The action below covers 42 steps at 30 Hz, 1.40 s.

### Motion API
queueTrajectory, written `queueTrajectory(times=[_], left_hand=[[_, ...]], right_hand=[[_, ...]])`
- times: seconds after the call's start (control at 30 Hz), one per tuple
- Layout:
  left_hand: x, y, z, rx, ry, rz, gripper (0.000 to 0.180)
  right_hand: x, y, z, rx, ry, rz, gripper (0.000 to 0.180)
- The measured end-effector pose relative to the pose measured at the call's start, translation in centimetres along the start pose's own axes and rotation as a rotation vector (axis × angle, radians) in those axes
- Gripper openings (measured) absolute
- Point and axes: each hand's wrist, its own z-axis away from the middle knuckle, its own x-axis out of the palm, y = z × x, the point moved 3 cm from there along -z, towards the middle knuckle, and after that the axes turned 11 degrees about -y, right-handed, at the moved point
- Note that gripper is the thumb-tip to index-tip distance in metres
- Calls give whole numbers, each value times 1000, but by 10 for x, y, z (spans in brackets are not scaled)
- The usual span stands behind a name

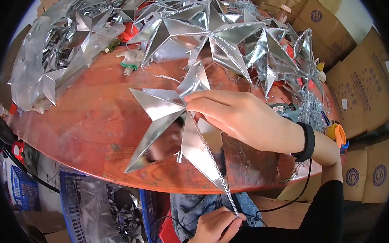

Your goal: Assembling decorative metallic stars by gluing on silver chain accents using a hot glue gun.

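A shiny silver foil star [160, 115] lies flat on the round red-brown table [86, 125]. My right hand [242, 117] reaches in from the right, a black band on its wrist, and its fingertips press on the star's centre. A thin silver tinsel strand [210, 159] runs from the centre along the ridge of the star's lower right arm and past the table edge. Below that edge, my left hand [216, 229] pinches the strand's free end between thumb and fingers.
Several finished tinsel-edged silver stars [215, 33] are heaped at the table's far side. Plain stars in clear plastic [54, 59] lie at the left. A blue crate [99, 208] with more stars stands under the table. Cardboard boxes [361, 89] are stacked at the right, and an orange tool [338, 134] lies near them.
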Motion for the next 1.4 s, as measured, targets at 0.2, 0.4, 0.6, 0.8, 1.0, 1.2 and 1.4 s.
queueTrajectory(times=[0.2, 0.4, 0.6, 0.8, 1.0, 1.2, 1.4], left_hand=[[1, 0, 0, -12, -3, -17, 9], [4, -5, -1, -45, -7, -25, 10], [-3, 6, 0, -59, 156, -214, 7], [-17, -15, 13, -272, -3, -485, 15], [-49, -23, 56, -368, 2, -591, 18], [-56, 21, 33, -193, 521, -203, 17], [-28, 2, -6, 128, 689, -342, 77]], right_hand=[[-1, 0, -1, -20, -3, -39, 30], [3, 5, 0, -14, -8, -43, 31], [-8, 0, 0, -14, -37, -151, 27], [-63, -11, 26, 102, 148, -249, 14], [-74, -19, 115, 352, 366, -151, 9], [-52, -2, 205, 720, 452, -41, 19], [-28, 20, 261, 893, 362, -6, 22]])
